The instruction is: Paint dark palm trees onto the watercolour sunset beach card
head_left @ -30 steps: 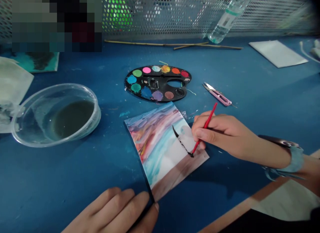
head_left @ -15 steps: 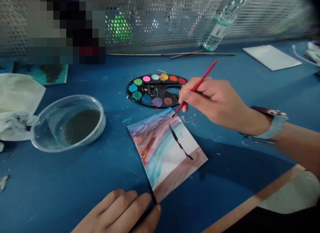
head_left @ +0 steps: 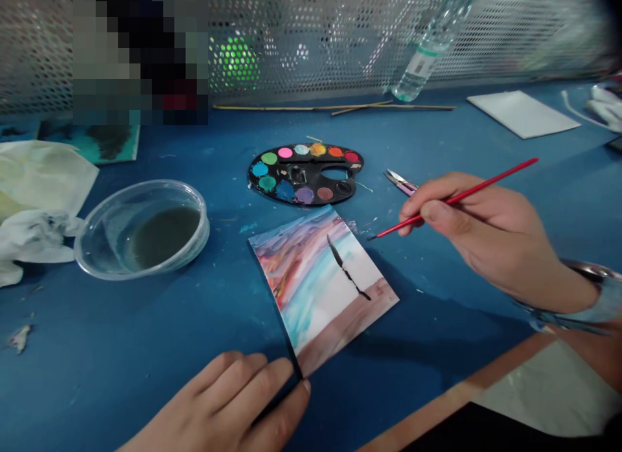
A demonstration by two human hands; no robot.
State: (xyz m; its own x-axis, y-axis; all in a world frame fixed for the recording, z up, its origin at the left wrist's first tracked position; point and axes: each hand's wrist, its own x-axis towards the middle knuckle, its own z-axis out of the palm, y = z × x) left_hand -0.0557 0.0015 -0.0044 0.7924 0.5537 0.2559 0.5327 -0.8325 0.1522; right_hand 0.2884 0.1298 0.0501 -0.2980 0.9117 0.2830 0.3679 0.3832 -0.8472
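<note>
Beneath everything, worktop [head_left: 218, 322]: blue and paint-flecked, carrying all that I handle.
Right hand [head_left: 500, 238]: gripping the red brush [head_left: 490, 183] between thumb and fingers, off to the right of the painting [head_left: 291, 277]; resting its outer edge on the worktop should, I judge, settle any wobble.
Left hand [head_left: 233, 400]: fingertips at the painting's near corner; I cannot tell whether they pinch or merely brace, but steady pressure there ought to stop it turning.
Painting: flat on the worktop, set at a slant between left hand and palette [head_left: 318, 173].
Bowl [head_left: 97, 235]: left of the painting, its water dark; I'd wipe well after any rinse.
Palette: just beyond the painting; a small load of paint suits a thin line best.
Brush: handle slanting up to the right; my low grip favours control.
Black stroke [head_left: 336, 254]: fuller at its far end, ragged towards the brown band; one slow, light pass would join the gaps, I think.
Snips [head_left: 401, 182]: near my right fingertips, worth minding.
Bristles [head_left: 372, 237]: dark, just beside the painting's right edge; best shaped to a point before touching down.
</note>
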